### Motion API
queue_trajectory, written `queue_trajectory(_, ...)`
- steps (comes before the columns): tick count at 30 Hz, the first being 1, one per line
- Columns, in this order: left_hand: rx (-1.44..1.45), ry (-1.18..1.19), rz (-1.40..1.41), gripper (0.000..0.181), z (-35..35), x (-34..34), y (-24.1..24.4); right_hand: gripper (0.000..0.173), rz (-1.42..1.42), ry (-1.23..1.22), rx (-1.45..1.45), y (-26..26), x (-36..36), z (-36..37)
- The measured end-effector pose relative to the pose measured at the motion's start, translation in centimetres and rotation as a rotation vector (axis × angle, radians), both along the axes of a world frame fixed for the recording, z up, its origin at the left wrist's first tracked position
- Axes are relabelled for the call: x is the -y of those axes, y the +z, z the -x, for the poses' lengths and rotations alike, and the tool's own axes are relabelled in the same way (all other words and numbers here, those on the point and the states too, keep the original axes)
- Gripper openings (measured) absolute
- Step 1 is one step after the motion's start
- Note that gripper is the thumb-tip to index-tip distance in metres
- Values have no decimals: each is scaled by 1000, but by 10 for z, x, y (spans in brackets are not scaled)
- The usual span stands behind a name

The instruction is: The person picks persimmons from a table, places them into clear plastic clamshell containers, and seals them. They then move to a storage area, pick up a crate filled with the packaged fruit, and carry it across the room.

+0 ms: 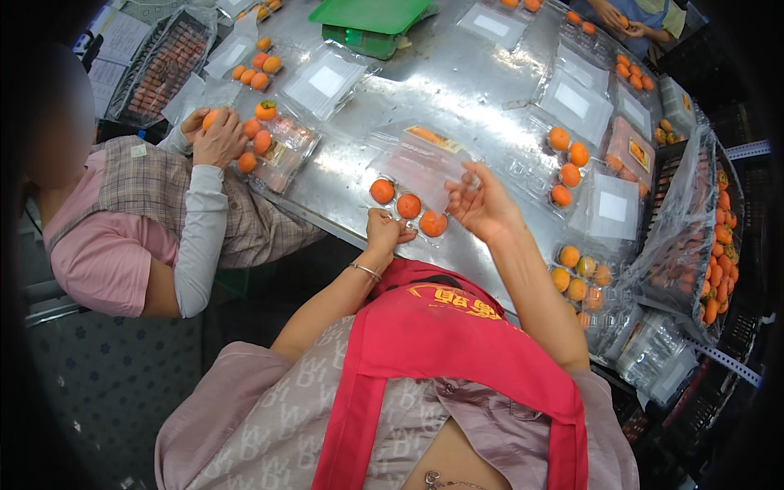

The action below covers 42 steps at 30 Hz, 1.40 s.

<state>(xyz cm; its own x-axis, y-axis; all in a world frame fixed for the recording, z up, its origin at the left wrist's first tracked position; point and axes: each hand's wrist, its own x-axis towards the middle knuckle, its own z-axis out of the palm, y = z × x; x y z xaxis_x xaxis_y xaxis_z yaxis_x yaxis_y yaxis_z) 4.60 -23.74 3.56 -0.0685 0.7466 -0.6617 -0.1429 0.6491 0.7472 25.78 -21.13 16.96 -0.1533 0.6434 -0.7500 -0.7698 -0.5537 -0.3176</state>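
Three orange persimmons (408,206) sit in the near row of a clear plastic fruit tray (438,240) before me. My left hand (386,233) pinches the tray's near rim, left of the front persimmon. A translucent sheet (422,171) covers the tray's far part, with reddish fruit showing faintly beneath. It bears a label with a fruit picture (433,139). My right hand (484,202) is at the sheet's right edge, palm turned up, fingers curled and partly blurred. Whether those fingers grip the sheet is unclear.
At left a co-worker's hands (214,138) hold a persimmon beside another tray. A green scale (370,18) stands at the far side. Open trays of persimmons (569,174) and stacked lids (612,205) lie right, beside a plastic-lined crate of persimmons (723,245). Another person's hands (625,24) work far right.
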Motion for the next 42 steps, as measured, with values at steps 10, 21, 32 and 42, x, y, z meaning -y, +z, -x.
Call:
queue_trajectory(10, 93, 34, 52, 34, -12, 17, 23, 77, -441, -161, 243, -22, -108, -103)
queue_trajectory(21, 192, -54, 118, 27, -10, 53, 29, 39, -391, -16, 903, -103, 26, -90)
queue_trajectory(32, 238, -174, 130, 42, -14, 49, 23, 29, -272, 79, 903, -137, 118, -75)
queue_trajectory(42, 49, -873, -348, 29, -4, 28, 116, 30, -167, -308, 683, -134, 107, -116)
